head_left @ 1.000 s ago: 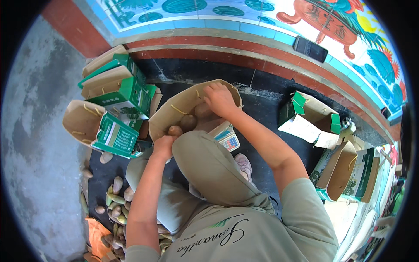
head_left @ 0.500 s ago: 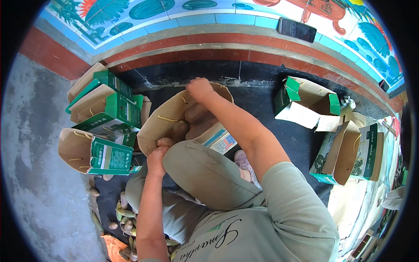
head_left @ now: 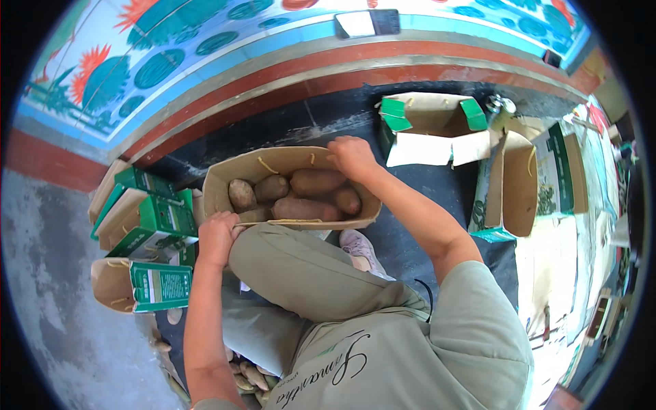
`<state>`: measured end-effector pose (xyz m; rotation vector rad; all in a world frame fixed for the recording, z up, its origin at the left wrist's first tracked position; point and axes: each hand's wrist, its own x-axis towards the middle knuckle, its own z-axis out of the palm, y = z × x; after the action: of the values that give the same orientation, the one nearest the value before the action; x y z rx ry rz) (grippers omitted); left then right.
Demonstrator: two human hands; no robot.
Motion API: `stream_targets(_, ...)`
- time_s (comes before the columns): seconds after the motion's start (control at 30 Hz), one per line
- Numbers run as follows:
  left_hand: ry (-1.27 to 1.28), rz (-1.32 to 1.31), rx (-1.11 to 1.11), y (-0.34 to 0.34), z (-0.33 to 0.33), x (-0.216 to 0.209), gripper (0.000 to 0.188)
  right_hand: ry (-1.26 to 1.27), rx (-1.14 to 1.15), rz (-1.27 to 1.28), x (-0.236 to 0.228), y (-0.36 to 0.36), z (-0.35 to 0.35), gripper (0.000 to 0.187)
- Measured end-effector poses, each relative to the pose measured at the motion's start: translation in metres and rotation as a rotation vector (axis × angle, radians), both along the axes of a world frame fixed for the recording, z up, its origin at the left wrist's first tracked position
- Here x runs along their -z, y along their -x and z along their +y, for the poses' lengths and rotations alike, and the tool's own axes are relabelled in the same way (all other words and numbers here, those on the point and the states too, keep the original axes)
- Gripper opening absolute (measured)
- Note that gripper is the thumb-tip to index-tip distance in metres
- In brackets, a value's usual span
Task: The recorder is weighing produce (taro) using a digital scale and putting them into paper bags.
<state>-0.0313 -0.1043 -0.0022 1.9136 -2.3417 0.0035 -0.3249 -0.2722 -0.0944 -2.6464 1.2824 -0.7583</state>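
Note:
An open-topped cardboard box [head_left: 232,164] with yellow cord handles stands in front of my knee. Several thick brown tubers [head_left: 318,182] lie on its bottom. My left hand [head_left: 217,240] is closed over the near-left corner of its rim, close beside my knee. At the far right part of the rim, my right hand [head_left: 352,158] grips the cardboard with the fingers bent over the edge. The box's outer walls are mostly hidden from above.
Green cardboard boxes [head_left: 160,285] stand clustered at the left. More open boxes are at the right, one [head_left: 437,123] by the wall and another [head_left: 519,184] nearer. A phone [head_left: 367,24] rests on the wall ledge. Loose tubers [head_left: 249,378] lie beside me.
The box, tilted before, has turned and levelled, showing the tubers inside. Its bent rim has straightened. A keypad device visible before is now hidden. My view has shifted right.

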Motion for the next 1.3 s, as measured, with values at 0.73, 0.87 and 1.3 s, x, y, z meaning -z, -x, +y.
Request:
stream_targets(0.73, -0.188, 0.008, 0.782, 0.235, -0.065, 0.055, 0.014, -0.202, 0.678, 0.016, 0.034, 0.285, 0.172, 0.014)
stream_targets(0.87, -0.097, 0.078, 0.839, 0.277, -0.07, 0.084, 0.011, -0.184, 0.824, 0.037, 0.034, 0.323, 0.201, 0.015)
stream_targets(1.3, 0.098, 0.649, 0.269, 0.218, -0.061, 0.03, 0.007, -0.037, 1.149, 0.09, 0.049, 0.389, 0.16, 0.022)
